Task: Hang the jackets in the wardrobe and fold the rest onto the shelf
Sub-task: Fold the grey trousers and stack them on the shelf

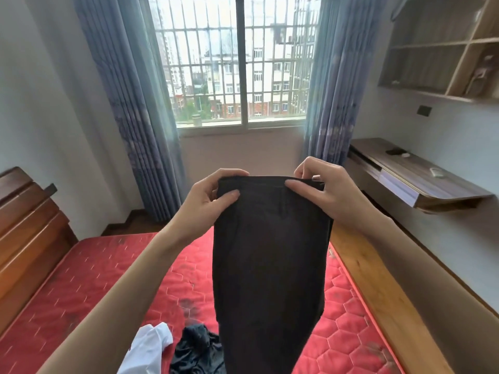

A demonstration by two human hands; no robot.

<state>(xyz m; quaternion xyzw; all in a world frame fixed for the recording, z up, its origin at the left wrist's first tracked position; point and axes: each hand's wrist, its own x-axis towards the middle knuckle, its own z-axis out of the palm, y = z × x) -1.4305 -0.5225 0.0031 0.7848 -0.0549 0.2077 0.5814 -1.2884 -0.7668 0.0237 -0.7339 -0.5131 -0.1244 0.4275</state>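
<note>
1. Dark trousers (270,252): held up in the air in front of the person, above the bed, hanging straight down from the waistband; the lower end runs out of the bottom edge of the view.
2. Left hand (208,201): pinches the left corner of the waistband, thumb on the near face, fingers curled over the top edge.
3. Right hand (324,193): pinches the right part of the waistband, thumb flat on the near face, fingers curled behind the top edge.
4. White garment (151,344): lies crumpled on the mattress, low left of the trousers.
5. Dark garment (197,349): lies bunched just beside the white one, partly behind the trousers.
6. Red mattress (89,271): quilted, set in a wooden bed frame (29,238).
7. Window (237,63): barred, straight ahead, with blue curtains (127,98) drawn to each side.
8. Wooden desk (410,174): fixed to the right wall, with small items on top, too small to tell.
9. Wall shelves (442,49): wooden, above the desk.
</note>
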